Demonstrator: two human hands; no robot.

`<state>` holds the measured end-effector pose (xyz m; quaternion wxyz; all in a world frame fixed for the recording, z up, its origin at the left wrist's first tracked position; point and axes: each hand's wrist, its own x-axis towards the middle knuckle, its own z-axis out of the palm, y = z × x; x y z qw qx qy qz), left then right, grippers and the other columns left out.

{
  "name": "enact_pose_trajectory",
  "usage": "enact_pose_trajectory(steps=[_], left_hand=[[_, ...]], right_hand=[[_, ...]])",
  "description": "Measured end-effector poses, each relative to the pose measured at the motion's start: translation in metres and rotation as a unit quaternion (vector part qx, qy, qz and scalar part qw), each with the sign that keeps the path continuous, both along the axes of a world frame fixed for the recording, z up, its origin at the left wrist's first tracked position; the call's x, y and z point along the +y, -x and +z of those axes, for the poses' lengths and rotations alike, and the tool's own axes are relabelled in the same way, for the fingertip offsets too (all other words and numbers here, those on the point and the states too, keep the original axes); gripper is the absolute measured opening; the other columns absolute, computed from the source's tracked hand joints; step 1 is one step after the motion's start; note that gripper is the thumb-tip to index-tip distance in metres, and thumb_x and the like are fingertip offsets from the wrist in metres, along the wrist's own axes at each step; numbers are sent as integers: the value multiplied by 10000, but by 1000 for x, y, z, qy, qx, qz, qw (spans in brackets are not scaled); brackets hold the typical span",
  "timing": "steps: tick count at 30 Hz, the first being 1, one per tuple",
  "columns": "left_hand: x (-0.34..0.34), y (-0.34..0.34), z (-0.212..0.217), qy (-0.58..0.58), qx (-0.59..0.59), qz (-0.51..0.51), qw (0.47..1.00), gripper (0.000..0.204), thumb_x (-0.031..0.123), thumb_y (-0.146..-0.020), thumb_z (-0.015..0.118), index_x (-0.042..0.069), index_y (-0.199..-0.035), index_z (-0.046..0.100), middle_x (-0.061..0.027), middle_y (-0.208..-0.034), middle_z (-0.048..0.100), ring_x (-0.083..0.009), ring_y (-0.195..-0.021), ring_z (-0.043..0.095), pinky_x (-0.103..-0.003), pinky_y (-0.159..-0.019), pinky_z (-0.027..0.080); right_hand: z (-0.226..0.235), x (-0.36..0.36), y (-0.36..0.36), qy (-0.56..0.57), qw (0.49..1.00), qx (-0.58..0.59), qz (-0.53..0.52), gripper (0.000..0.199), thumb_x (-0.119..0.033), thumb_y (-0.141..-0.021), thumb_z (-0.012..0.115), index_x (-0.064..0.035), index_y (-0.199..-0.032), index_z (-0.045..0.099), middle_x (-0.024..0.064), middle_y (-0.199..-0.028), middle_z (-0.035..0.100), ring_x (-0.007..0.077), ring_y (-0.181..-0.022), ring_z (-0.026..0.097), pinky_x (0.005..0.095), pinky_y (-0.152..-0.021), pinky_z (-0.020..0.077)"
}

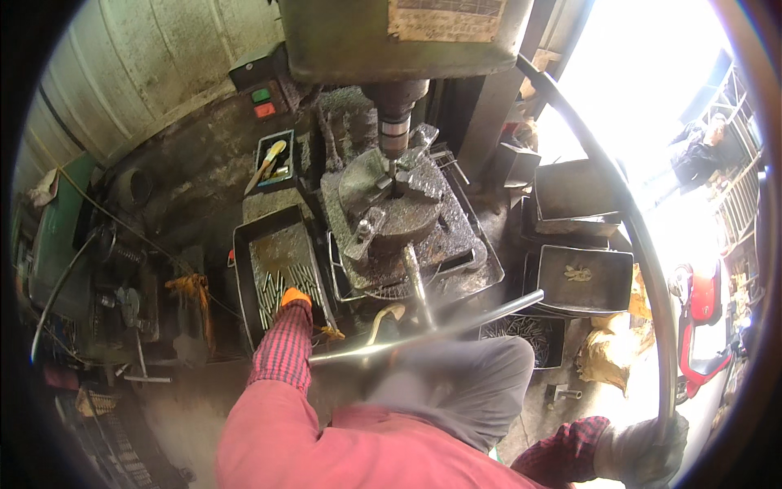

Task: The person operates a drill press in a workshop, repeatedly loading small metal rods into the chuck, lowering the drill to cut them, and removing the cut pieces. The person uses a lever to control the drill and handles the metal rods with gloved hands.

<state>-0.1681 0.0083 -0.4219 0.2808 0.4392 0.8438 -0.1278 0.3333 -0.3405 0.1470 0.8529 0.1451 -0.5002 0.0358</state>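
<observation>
My left hand, in an orange glove, reaches into a dark rectangular tray holding several short metal rods. It touches the rods at the near end; its fingertips are too hidden to read. At the lower right, my right hand, in a grey glove, is closed around the lower end of a long metal lever that runs up to the drill press. Below the press, the drill chuck points down at a round fixture covered with metal chips.
A shiny bar crosses above my legs. Left of the press are a small box with a yellow-handled tool and a green-and-red switch. Metal bins stand at right, one with small parts. A red vehicle is beyond.
</observation>
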Motion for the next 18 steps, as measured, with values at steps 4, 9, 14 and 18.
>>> enact_pose_trajectory(steps=[4, 9, 14, 18], left_hand=[[16, 18, -53, 64, 10, -18, 998, 565, 394, -856, 791, 75, -1311, 691, -194, -1356, 678, -328, -1285, 637, -444, -1055, 523], [17, 42, -42, 251, -22, -151, 956, 580, 392, -837, 821, 49, -1289, 700, -203, -1365, 668, -294, -1308, 620, -441, -1067, 509], [-26, 9, 26, -119, -16, -3, 993, 397, 241, -836, 708, -2, -1146, 758, -257, -1178, 735, -415, -1148, 700, -448, -967, 567], [-54, 26, 71, -254, -124, 12, 959, 428, 298, -859, 708, -19, -1144, 755, -213, -1106, 768, -333, -1105, 729, -395, -950, 553]], right_hand=[[-7, 4, -2, -26, 1000, 7, -13, 430, -498, -1053, 555, -256, -709, 650, -137, -579, 464, 27, -520, 419, 263, -661, 395], [-5, 15, 12, -44, 998, 19, 40, 417, -500, -1044, 568, -259, -713, 648, -142, -592, 481, 23, -538, 450, 260, -669, 402], [-6, 26, 16, -67, 996, -6, 56, 394, -500, -1031, 588, -264, -721, 642, -152, -616, 513, 16, -575, 495, 263, -690, 414], [-14, 24, 8, -54, 998, -19, 23, 381, -494, -1030, 597, -272, -724, 640, -153, -613, 525, 28, -577, 501, 273, -718, 423]])
